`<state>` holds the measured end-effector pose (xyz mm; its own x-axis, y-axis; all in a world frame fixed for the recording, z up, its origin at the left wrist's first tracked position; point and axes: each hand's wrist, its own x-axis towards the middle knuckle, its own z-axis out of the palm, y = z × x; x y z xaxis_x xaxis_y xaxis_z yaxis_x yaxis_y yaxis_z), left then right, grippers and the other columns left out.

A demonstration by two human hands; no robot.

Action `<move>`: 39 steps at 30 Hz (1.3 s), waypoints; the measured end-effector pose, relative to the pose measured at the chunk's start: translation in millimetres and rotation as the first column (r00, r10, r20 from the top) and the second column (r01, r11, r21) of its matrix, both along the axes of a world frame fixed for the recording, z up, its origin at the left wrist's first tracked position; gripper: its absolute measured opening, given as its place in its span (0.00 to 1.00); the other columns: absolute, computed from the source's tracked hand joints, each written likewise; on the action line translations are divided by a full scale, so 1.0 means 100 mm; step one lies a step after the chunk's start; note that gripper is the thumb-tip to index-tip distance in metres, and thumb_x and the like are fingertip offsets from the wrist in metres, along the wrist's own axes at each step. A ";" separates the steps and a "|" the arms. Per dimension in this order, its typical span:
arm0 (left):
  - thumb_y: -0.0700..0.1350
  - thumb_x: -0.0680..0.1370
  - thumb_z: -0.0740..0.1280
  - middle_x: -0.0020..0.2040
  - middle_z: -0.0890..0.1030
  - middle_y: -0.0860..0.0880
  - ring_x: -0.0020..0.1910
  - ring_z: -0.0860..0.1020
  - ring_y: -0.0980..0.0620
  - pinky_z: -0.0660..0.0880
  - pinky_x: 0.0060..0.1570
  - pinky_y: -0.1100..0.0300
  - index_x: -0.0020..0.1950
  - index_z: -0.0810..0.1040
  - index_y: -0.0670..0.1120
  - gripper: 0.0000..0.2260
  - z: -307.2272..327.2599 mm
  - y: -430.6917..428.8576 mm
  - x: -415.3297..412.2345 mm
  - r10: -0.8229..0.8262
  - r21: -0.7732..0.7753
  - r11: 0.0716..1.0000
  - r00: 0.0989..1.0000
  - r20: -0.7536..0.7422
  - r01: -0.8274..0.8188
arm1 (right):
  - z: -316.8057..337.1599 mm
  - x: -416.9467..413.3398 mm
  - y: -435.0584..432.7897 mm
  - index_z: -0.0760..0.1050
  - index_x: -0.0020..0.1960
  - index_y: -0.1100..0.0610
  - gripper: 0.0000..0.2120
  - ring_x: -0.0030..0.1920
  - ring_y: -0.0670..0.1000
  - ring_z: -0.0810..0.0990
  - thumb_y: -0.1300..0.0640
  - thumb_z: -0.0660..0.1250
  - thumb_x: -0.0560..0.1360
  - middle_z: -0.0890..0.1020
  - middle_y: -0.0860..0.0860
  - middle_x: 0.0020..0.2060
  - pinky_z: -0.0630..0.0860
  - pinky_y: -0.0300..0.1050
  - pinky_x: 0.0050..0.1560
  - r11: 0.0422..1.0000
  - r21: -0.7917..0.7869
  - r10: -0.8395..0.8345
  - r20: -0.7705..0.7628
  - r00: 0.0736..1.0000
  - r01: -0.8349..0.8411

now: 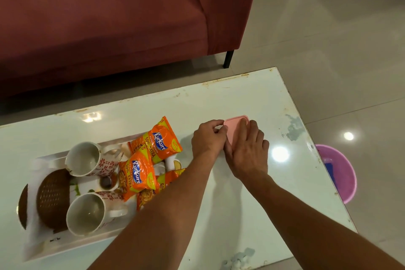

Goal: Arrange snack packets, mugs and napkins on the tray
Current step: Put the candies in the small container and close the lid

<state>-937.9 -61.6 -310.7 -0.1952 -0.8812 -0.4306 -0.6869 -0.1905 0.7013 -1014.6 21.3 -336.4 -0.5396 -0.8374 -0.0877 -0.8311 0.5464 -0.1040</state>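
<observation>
Hands meet on a pink box (235, 127) right of the tray (47, 245): left hand (208, 138) pinches its left edge, right hand (247, 151) lies flat on top. Light, stiff plastic, probably slippery; best gripped at opposite rims.

The worktop (230, 204) is glossy white, chipped at its edges. At nine o'clock, shiny foil snack packets (153, 149) lie beside glazed ceramic mugs (85, 212) and woven brown coasters (52, 199). The sofa (109, 28) is matt cloth.
</observation>
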 end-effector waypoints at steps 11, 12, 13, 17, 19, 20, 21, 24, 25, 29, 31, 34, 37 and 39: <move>0.50 0.80 0.70 0.60 0.85 0.48 0.58 0.83 0.45 0.78 0.62 0.52 0.64 0.83 0.51 0.13 0.10 -0.09 -0.06 -0.022 0.047 0.999 0.994 0.103 0.017 | 0.13 -0.14 -0.02 0.52 0.79 0.57 0.30 0.67 0.62 0.71 0.47 0.57 0.82 0.65 0.59 0.72 0.72 0.58 0.63 0.988 -0.099 -0.060 0.457 0.888 0.117; 0.50 0.80 0.70 0.60 0.85 0.48 0.60 0.82 0.45 0.78 0.61 0.54 0.63 0.83 0.51 0.13 0.13 -0.13 -0.05 -0.057 0.031 0.998 0.988 0.145 0.053 | 0.15 -0.15 -0.02 0.54 0.79 0.57 0.29 0.66 0.62 0.72 0.51 0.58 0.82 0.68 0.60 0.70 0.73 0.57 0.62 0.973 -0.127 -0.099 0.529 0.843 0.193; 0.49 0.80 0.69 0.61 0.84 0.48 0.60 0.82 0.45 0.77 0.59 0.54 0.63 0.83 0.51 0.13 0.17 -0.16 -0.02 -0.087 0.016 0.996 0.979 0.187 0.085 | 0.17 -0.14 0.00 0.56 0.79 0.58 0.28 0.65 0.62 0.73 0.54 0.59 0.82 0.70 0.60 0.69 0.73 0.55 0.62 0.959 -0.129 -0.133 0.582 0.802 0.253; 0.48 0.80 0.68 0.58 0.85 0.46 0.55 0.84 0.45 0.81 0.57 0.52 0.63 0.83 0.50 0.12 0.26 -0.16 0.23 -0.162 0.043 0.987 0.939 0.303 0.156 | 0.21 0.02 0.06 0.68 0.74 0.57 0.23 0.57 0.59 0.79 0.57 0.62 0.80 0.74 0.58 0.61 0.75 0.47 0.55 0.962 -0.144 -0.094 0.623 0.777 0.232; 0.48 0.80 0.68 0.55 0.86 0.46 0.53 0.85 0.45 0.82 0.55 0.51 0.62 0.83 0.50 0.12 0.28 -0.13 0.41 -0.160 0.062 0.987 0.927 0.339 0.147 | 0.23 0.13 0.07 0.70 0.73 0.57 0.22 0.55 0.57 0.80 0.58 0.63 0.79 0.74 0.56 0.61 0.74 0.43 0.54 0.961 -0.157 -0.074 0.645 0.761 0.227; 0.48 0.79 0.68 0.55 0.86 0.46 0.54 0.85 0.45 0.82 0.55 0.51 0.62 0.84 0.50 0.12 0.30 -0.12 0.49 -0.153 0.065 0.988 0.922 0.355 0.139 | 0.23 0.18 0.07 0.71 0.73 0.57 0.21 0.55 0.56 0.80 0.59 0.63 0.80 0.74 0.56 0.61 0.73 0.42 0.54 0.961 -0.165 -0.063 0.650 0.757 0.221; 0.48 0.79 0.69 0.55 0.86 0.46 0.54 0.84 0.45 0.82 0.55 0.51 0.62 0.84 0.50 0.12 0.31 -0.11 0.56 -0.147 0.068 0.989 0.918 0.368 0.132 | 0.22 0.22 0.06 0.72 0.72 0.57 0.21 0.55 0.56 0.80 0.59 0.63 0.80 0.74 0.56 0.60 0.72 0.41 0.54 0.962 -0.171 -0.050 0.651 0.757 0.211; 0.47 0.78 0.69 0.52 0.87 0.45 0.52 0.85 0.44 0.82 0.54 0.50 0.60 0.84 0.49 0.12 0.33 -0.10 0.69 -0.134 0.078 0.991 0.903 0.408 0.112 | 0.21 0.31 0.04 0.73 0.71 0.57 0.20 0.56 0.56 0.79 0.60 0.63 0.80 0.75 0.56 0.60 0.72 0.41 0.55 0.970 -0.180 -0.011 0.640 0.768 0.164; 0.47 0.78 0.69 0.51 0.87 0.45 0.52 0.85 0.45 0.82 0.53 0.50 0.60 0.84 0.48 0.12 0.33 -0.09 0.73 -0.129 0.079 0.991 0.898 0.421 0.106 | 0.22 0.34 0.03 0.73 0.72 0.57 0.20 0.56 0.56 0.79 0.60 0.63 0.80 0.75 0.56 0.60 0.72 0.41 0.56 0.972 -0.180 -0.004 0.636 0.771 0.153; 0.46 0.76 0.71 0.56 0.85 0.44 0.56 0.83 0.43 0.82 0.52 0.51 0.61 0.83 0.47 0.14 0.31 -0.06 0.78 -0.121 0.056 0.993 0.870 0.478 0.107 | 0.21 0.45 0.07 0.73 0.72 0.57 0.20 0.57 0.57 0.78 0.59 0.62 0.80 0.75 0.56 0.60 0.71 0.41 0.56 0.972 -0.171 -0.021 0.622 0.783 0.162; 0.46 0.75 0.72 0.58 0.84 0.44 0.58 0.83 0.42 0.81 0.51 0.52 0.61 0.83 0.47 0.14 0.29 -0.05 0.78 -0.124 0.042 0.992 0.859 0.497 0.119 | 0.19 0.48 0.09 0.73 0.72 0.57 0.20 0.57 0.58 0.78 0.59 0.61 0.81 0.75 0.56 0.59 0.70 0.41 0.54 0.972 -0.166 -0.030 0.612 0.790 0.166; 0.46 0.75 0.73 0.57 0.85 0.44 0.56 0.83 0.42 0.80 0.48 0.52 0.60 0.83 0.46 0.14 0.24 -0.04 0.75 -0.138 0.025 0.989 0.851 0.507 0.146 | 0.17 0.47 0.10 0.73 0.71 0.57 0.19 0.57 0.58 0.78 0.59 0.61 0.81 0.75 0.57 0.59 0.70 0.42 0.54 0.971 -0.158 -0.048 0.606 0.794 0.180; 0.48 0.75 0.73 0.55 0.85 0.44 0.55 0.83 0.42 0.80 0.46 0.53 0.59 0.83 0.46 0.14 0.20 -0.05 0.75 -0.139 0.013 0.988 0.850 0.508 0.154 | 0.14 0.47 0.12 0.73 0.72 0.56 0.19 0.57 0.58 0.78 0.58 0.60 0.82 0.75 0.56 0.60 0.69 0.41 0.53 0.971 -0.135 -0.077 0.606 0.792 0.197; 0.48 0.75 0.74 0.55 0.85 0.44 0.54 0.84 0.42 0.80 0.45 0.53 0.59 0.83 0.46 0.14 0.19 -0.06 0.75 -0.137 0.007 0.988 0.850 0.509 0.154 | 0.13 0.47 0.14 0.74 0.70 0.56 0.18 0.55 0.58 0.79 0.58 0.59 0.82 0.75 0.56 0.59 0.70 0.40 0.52 0.973 -0.128 -0.081 0.598 0.798 0.195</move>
<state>-862.8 -67.6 -291.4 -0.0852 -0.8752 -0.4762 -0.9665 -0.0436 0.2530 -967.6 35.0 -323.0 -0.5433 -0.7897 -0.2849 -0.4972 0.5761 -0.6488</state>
